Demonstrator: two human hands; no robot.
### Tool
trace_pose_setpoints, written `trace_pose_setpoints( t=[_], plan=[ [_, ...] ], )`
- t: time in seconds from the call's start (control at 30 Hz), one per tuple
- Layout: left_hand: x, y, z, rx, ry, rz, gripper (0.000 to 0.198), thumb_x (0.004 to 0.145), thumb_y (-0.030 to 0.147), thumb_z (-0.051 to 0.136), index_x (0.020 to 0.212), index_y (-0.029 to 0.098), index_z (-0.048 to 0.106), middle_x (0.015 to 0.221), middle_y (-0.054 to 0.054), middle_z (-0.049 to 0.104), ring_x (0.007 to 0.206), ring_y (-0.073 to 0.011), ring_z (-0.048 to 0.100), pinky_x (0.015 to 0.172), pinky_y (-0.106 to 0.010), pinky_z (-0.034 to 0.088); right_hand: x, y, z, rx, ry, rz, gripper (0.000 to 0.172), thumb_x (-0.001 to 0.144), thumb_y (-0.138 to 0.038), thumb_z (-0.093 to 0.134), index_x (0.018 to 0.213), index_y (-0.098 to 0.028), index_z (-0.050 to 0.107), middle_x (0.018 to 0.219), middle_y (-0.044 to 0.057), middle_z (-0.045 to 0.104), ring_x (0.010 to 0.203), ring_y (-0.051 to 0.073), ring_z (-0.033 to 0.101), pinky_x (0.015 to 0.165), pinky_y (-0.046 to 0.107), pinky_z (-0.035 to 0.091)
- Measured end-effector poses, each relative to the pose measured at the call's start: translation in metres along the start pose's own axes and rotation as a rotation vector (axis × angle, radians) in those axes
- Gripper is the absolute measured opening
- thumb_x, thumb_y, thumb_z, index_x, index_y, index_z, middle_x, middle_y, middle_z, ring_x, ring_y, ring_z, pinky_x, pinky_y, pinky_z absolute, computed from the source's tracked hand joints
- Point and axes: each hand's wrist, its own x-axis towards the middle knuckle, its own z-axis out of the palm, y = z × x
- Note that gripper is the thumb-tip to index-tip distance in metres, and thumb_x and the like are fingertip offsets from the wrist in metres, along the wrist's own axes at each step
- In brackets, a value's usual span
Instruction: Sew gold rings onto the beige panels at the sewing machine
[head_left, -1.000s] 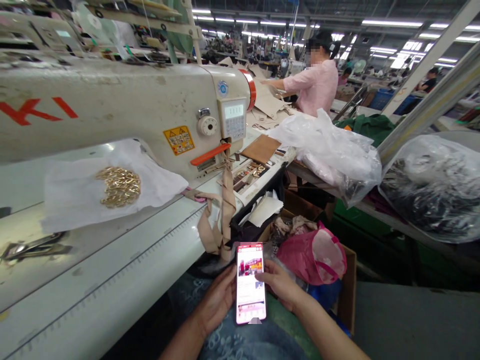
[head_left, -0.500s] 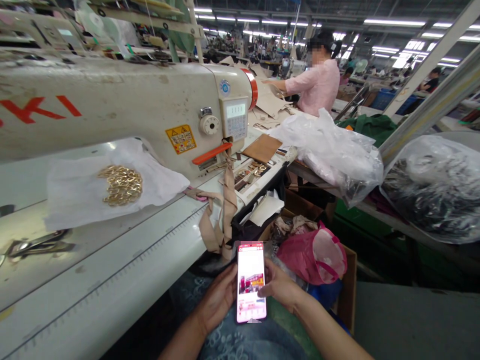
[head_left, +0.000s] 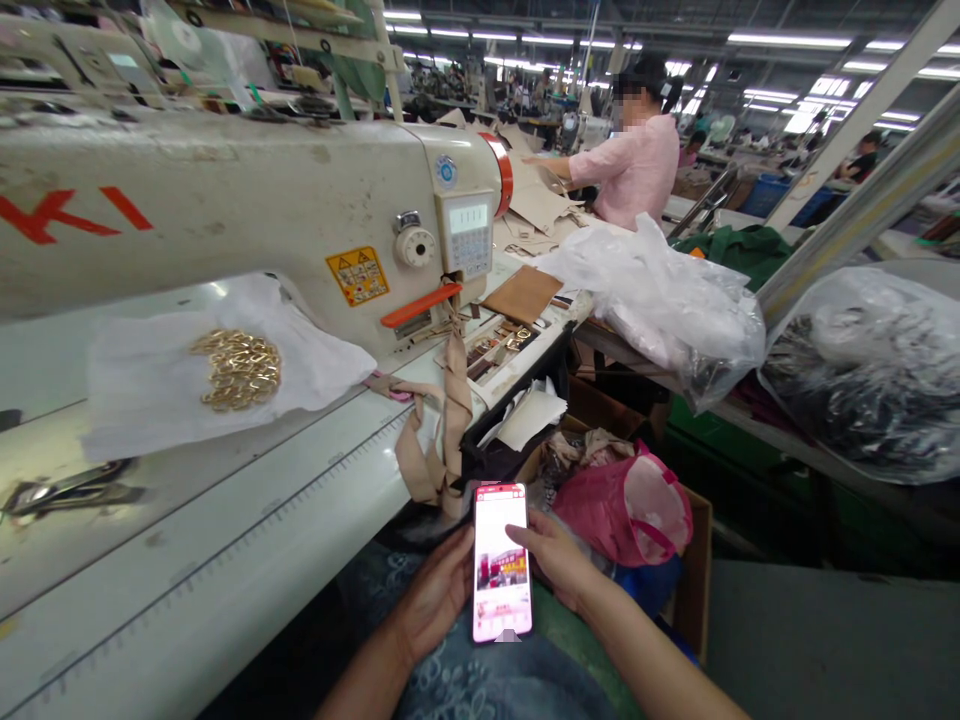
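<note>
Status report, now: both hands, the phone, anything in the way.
Left hand holding smartphone, screen lit. Right hand alongside, thumb over screen. Thumb hides part of the display; beige fabric strips hang near the smartphone's top end.

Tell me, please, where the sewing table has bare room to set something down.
Bare tabletop shows along the printed ruler, in front of the white cloth, between the metal tool and the tan straps. The right end is crowded with straps, small fittings and a brown panel.

Below the phone (head_left: 491, 605), the lap shows dark blue-grey cloth (head_left: 465, 675) with pale leafy swirls, greenish toward the phone's lower right, and both forearms (head_left: 651, 645) are bare
</note>
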Motion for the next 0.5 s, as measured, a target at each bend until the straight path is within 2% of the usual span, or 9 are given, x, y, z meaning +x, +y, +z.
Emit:
trace_pose_setpoints(
  t=[0.1, 0.3, 0.5],
  plan=[
    [0.001, 0.0, -0.001, 0.003, -0.005, 0.004, 0.028, 0.078, 0.025, 0.068, 0.103, 0.014, 0.066, 0.098, -0.01, 0.073, 0.084, -0.0221, 0.068, 0.075, -0.031, 0.052, 0.001, 0.0, 0.001, -0.011, 0.009, -0.012, 0.036, 0.057, -0.032, 0.074, 0.087, -0.016, 0.06, 0.082, 0.004, 0.071, 0.076, 0.023, 0.065, 0.08, 0.039, 0.044],
    [0.002, -0.002, -0.003, 0.018, -0.029, 0.015, 0.029, 0.078, 0.028, 0.069, 0.102, 0.013, 0.066, 0.097, -0.011, 0.073, 0.083, -0.0223, 0.068, 0.077, -0.031, 0.051, -0.013, -0.002, -0.003, -0.028, -0.055, 0.049, 0.05, 0.046, -0.008, 0.071, 0.093, -0.018, 0.06, 0.086, 0.003, 0.071, 0.081, 0.024, 0.066, 0.079, 0.038, 0.046],
    [0.001, -0.001, -0.002, 0.02, -0.032, 0.021, 0.03, 0.077, 0.029, 0.069, 0.102, 0.014, 0.066, 0.097, -0.01, 0.073, 0.084, -0.0229, 0.068, 0.078, -0.033, 0.051, -0.025, 0.0, -0.011, -0.035, -0.092, 0.127, 0.057, 0.039, -0.002, 0.069, 0.092, -0.018, 0.059, 0.086, 0.003, 0.072, 0.082, 0.024, 0.066, 0.075, 0.036, 0.047]
  ],
)
